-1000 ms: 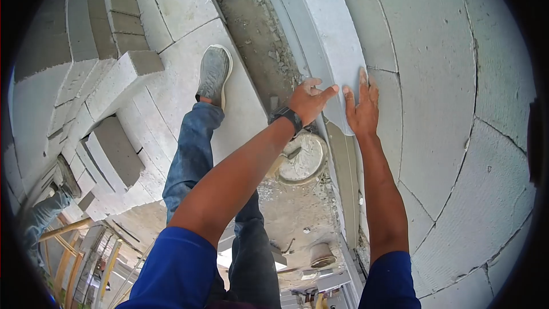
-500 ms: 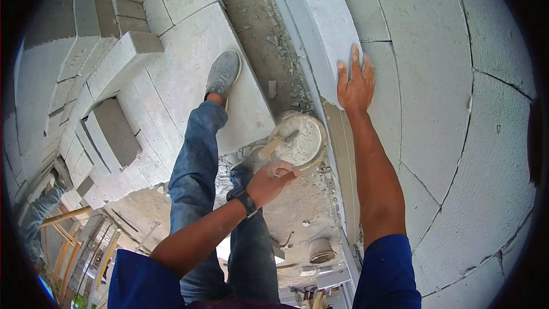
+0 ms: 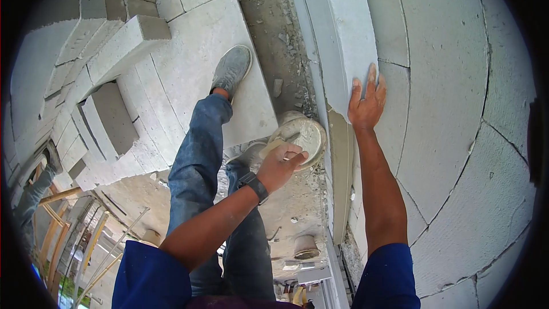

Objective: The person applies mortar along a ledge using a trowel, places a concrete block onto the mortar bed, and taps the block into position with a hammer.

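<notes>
My left hand (image 3: 280, 166), with a dark watch at its wrist, is over the near rim of a round bucket (image 3: 323, 143) holding pale, wet mortar. Its fingers are loosely curled, thumb and forefinger apart. Close by its fingertips is the light handle (image 3: 269, 149) of a tool that lies in the bucket; the tool's working end is partly hidden. My right hand (image 3: 368, 100) lies with fingers stretched out on the near end of a long pale block (image 3: 351, 28), which rests along the top of a low course beside the wall.
Large pale blocks form the jointed wall (image 3: 446, 109) on the right. A block platform (image 3: 206, 28) under my forward foot is on the left, with loose blocks (image 3: 111, 120) on it. A rubble-strewn gap (image 3: 266, 23) runs between. A small pot (image 3: 306, 247) stands behind my legs.
My left hand has moved up over the bucket's rim, closer to the tool handle. My right hand stays at the block's end while the whole view has shifted slightly.
</notes>
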